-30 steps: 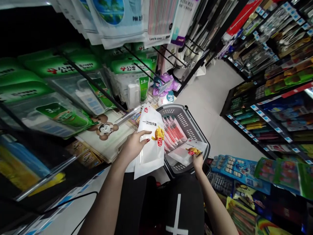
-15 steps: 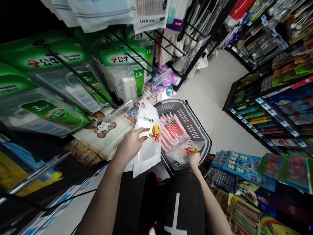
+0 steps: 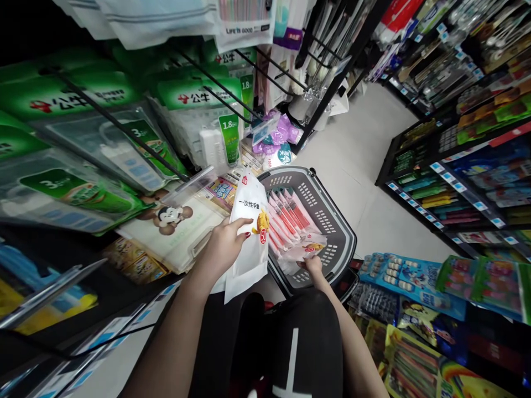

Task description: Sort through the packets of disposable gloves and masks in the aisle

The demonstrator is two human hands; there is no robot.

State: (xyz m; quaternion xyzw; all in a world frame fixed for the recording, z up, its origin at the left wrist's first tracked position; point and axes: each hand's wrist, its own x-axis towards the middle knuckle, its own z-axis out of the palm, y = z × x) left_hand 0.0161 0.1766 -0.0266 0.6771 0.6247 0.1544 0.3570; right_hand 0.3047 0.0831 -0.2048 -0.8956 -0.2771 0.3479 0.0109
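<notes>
Between the thumb and fingers of my left hand (image 3: 224,243) is a white packet of disposable gloves (image 3: 248,249), printed with a yellow food picture and a red 50. Another packet edge shows just behind it. My right hand (image 3: 312,266) is inside the grey shopping basket (image 3: 346,232), its fingers closed on the edge of a similar glove packet (image 3: 305,249). This packet lies tilted against several pink-and-white packages (image 3: 290,215) lined up in the basket. My right fingertips are partly hidden.
Green-topped power strip packs (image 3: 199,99) hang on hooks to the left. Below them are notebooks (image 3: 170,226) on a shelf. Purple bags (image 3: 280,132) lie beyond the basket. Snack packs (image 3: 415,282) stand at right, near another shelf (image 3: 448,182) across the grey floor (image 3: 357,143).
My right hand has moved left and slightly up within the basket, bringing its glove packet closer against the pink packages. My left hand still holds its packet in nearly the same place.
</notes>
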